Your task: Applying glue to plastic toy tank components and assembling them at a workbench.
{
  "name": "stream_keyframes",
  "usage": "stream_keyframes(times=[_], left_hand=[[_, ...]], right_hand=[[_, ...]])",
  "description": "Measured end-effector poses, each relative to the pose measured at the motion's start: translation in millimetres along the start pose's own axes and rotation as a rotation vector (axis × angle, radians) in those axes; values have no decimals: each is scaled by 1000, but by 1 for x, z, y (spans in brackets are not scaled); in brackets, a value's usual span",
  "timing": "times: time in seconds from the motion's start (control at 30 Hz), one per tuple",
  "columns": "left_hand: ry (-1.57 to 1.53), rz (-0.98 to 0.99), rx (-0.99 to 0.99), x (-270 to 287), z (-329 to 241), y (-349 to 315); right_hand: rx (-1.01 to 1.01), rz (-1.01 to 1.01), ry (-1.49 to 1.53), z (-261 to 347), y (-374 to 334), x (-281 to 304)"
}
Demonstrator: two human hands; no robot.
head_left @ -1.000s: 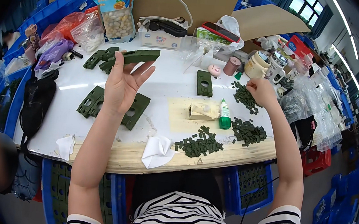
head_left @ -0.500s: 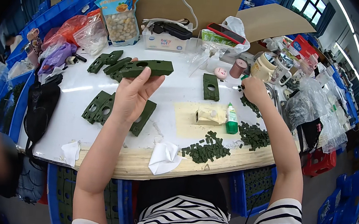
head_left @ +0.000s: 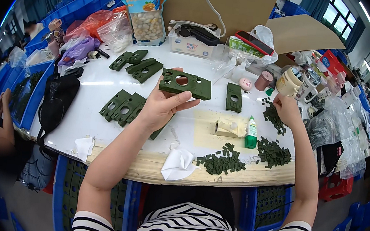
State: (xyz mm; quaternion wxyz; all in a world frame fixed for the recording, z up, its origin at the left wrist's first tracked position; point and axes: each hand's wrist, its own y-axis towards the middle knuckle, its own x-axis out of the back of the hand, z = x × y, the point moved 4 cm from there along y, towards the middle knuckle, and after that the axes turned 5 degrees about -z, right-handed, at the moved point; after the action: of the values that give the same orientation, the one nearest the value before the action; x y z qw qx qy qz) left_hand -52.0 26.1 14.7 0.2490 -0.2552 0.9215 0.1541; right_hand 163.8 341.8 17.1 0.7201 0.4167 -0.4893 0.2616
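Observation:
My left hand holds up a dark green plastic model tank hull, thumb against its lower edge and other fingers behind it. A large round hole in its top faces me. At the far right, my right hand has its fingertips drawn together at the edge of a pile of small green plastic pieces; anything between them is hidden. Similar hulls lie below the held one, others farther back, and a single hull lies between my hands. A white glue bottle with a green base stands near the middle.
Two more piles of small pieces lie near the wooden front edge, beside a crumpled white tissue. A taped block sits by the glue. Mugs and plastic bags crowd the right; a black bag hangs left.
The whole view has shifted, with the table appearing farther right. My left hand has tilted the hull so its holed top faces me. My right hand stays by the far pile, its fingertips now showing.

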Motion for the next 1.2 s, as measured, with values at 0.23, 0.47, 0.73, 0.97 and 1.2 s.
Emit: stream_keyframes(times=[0.23,0.47,0.73,0.97,1.2], left_hand=[[66,1,36,-10,7,-3],[117,-26,8,-28,-15,0],[77,-111,-18,-25,-9,-8],[91,-166,69,-17,0,-20],[72,-118,87,-19,8,-23]], right_hand=[[-27,-13,242,3,-4,19],[63,35,948,113,9,49],[43,275,1332,181,-5,38],[-74,362,1440,187,-24,8],[-81,300,1420,185,-30,1]])
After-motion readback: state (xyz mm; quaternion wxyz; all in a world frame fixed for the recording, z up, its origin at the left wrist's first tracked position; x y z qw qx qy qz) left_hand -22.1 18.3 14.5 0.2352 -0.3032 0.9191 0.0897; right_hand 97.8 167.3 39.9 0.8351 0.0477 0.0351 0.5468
